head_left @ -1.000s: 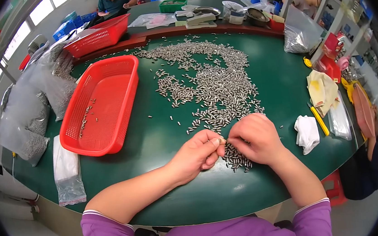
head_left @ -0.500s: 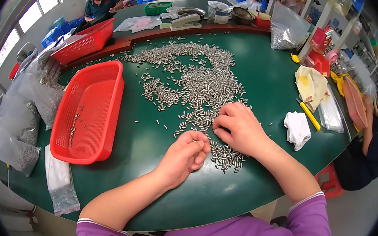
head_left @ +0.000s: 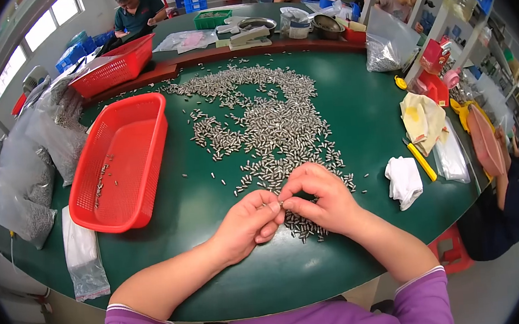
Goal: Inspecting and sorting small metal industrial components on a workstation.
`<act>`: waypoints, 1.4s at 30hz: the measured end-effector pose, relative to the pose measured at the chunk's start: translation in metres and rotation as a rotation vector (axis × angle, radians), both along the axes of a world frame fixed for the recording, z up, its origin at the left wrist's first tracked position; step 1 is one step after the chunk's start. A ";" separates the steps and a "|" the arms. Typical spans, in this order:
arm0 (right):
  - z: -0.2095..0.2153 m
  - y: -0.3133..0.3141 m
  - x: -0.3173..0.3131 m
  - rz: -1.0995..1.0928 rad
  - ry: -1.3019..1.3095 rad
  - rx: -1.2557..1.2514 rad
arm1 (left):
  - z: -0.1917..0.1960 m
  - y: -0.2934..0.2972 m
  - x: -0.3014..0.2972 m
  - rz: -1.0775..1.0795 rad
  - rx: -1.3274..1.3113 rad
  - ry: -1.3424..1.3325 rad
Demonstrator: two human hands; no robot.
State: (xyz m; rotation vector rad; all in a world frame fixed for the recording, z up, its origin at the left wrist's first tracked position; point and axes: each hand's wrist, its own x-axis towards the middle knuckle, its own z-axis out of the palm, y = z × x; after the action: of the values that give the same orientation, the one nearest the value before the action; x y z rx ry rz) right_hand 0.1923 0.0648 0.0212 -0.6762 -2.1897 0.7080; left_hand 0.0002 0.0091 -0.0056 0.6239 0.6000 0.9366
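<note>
A wide heap of small silvery metal parts (head_left: 280, 119), short and cylindrical, spreads over the green table. At the heap's near end, my left hand (head_left: 248, 227) and my right hand (head_left: 324, 198) meet fingertip to fingertip. Each is closed in a pinch on a tiny metal part (head_left: 281, 204), mostly hidden by the fingers. More of the parts lie under and just below my right hand. To the left stands a red plastic basket (head_left: 158, 134) with a few small parts on its bottom.
Clear bags of metal parts (head_left: 22, 191) line the left edge, near a flat plastic packet (head_left: 84, 254). On the right lie a white cloth (head_left: 404, 180), a yellow cutter (head_left: 420, 160) and a stained glove (head_left: 423, 120). A wooden ledge (head_left: 249, 50) crosses behind; other people sit beyond.
My right hand has come down and left from the heap to my left hand, and their fingertips now meet on a small part. The whole view has shifted slightly.
</note>
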 end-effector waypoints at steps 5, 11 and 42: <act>-0.001 0.001 0.000 -0.005 0.011 -0.038 | 0.003 0.001 0.000 0.003 0.008 -0.033; -0.001 0.001 0.000 -0.001 -0.015 0.048 | 0.001 0.000 0.000 -0.022 0.038 0.014; -0.010 0.019 0.001 -0.261 -0.336 0.213 | 0.005 -0.002 0.004 0.010 0.054 0.108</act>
State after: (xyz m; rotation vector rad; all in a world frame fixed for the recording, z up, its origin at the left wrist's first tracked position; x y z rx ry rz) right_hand 0.1936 0.0841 0.0112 -1.0017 -2.3716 0.2335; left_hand 0.0042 0.0075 -0.0001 0.7235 0.6768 0.9350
